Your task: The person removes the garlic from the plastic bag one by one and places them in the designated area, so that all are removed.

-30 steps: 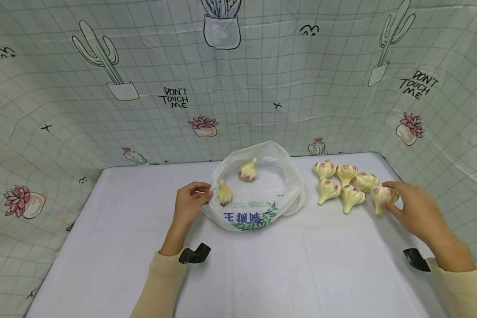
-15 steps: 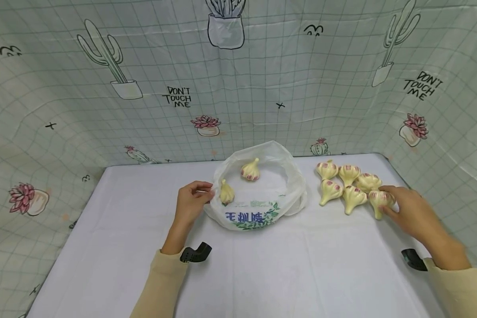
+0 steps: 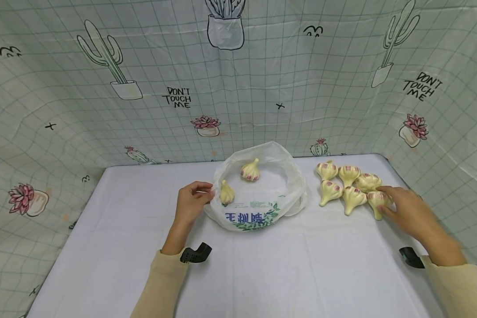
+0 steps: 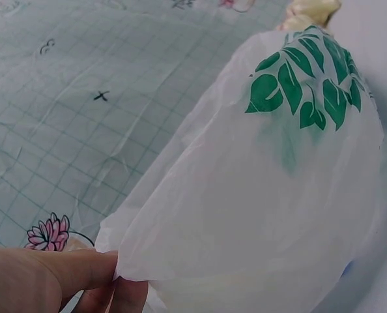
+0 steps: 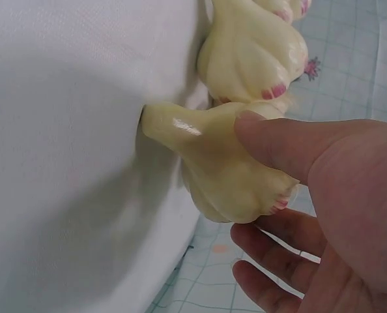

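Observation:
My left hand [image 3: 191, 202] pinches the left rim of a white plastic bag [image 3: 294, 194] with blue lettering and green leaves. The bag lies with its mouth wide and two garlic bulbs inside: one [image 3: 250, 170] toward the back, the other [image 3: 226, 193] near my left fingers. In the left wrist view, thumb and fingers hold the thin bag edge [image 4: 200, 215]. On the right, my right hand [image 3: 411, 212] holds a garlic bulb [image 3: 376, 201] at the end of a group. The right wrist view shows the thumb on this bulb [image 5: 223, 156] and fingertips against its far side.
Several more garlic bulbs [image 3: 353, 197] sit close together in two rows right of the bag. They stand on a white-covered table [image 3: 262, 274]. A grid-patterned cloth with cactus drawings [image 3: 246, 88] rises behind the table and along both sides.
My right hand has shifted slightly left with its garlic bulb, bringing it close against the neighbouring bulbs. My left hand keeps its hold on the bag rim. The head view moved a little.

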Available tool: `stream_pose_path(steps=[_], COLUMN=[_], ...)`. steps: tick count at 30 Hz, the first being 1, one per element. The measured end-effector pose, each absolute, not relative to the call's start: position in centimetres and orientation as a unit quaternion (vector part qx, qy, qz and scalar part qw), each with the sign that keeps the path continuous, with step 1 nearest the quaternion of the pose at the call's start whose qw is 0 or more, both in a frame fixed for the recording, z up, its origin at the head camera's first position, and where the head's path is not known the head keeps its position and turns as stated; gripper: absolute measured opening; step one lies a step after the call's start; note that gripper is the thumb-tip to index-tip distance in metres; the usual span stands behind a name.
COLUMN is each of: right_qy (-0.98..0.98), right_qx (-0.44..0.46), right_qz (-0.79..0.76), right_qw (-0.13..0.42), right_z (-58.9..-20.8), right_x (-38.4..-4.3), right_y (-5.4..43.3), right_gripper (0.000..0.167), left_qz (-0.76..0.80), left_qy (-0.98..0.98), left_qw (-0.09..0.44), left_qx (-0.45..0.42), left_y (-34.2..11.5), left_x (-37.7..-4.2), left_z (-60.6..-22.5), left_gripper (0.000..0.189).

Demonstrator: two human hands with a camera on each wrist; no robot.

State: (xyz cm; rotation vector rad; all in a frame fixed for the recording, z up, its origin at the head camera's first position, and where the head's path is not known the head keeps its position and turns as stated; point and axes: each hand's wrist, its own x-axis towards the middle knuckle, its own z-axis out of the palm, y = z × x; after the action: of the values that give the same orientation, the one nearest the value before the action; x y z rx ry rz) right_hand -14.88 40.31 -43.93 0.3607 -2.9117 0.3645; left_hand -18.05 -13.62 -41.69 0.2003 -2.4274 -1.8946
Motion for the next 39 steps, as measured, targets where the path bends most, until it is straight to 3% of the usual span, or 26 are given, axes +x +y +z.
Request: stream_pose_path(steps=[19,39], right_qy=[-0.981,-0.972], right_qx=[0.124,0.138], right_qz=[0.121,0.119], right_qw=[0.09,0.152], right_z=[-44.3,-41.8], right_x=[-15.5,-13.9], right_y=[40.2,38.1], right_gripper=[0.052,0.06], left_qz=[-0.615,-0.612], left_qy=[-0.786,-0.788], left_qw=[0.03,0.031], left_qx=[0.059,0.059], left_y=[-13.7,-13.6], left_x=[-18.1,-18.1], left_z=[-41.9,-41.9], left_gripper=[0.017,0.016])
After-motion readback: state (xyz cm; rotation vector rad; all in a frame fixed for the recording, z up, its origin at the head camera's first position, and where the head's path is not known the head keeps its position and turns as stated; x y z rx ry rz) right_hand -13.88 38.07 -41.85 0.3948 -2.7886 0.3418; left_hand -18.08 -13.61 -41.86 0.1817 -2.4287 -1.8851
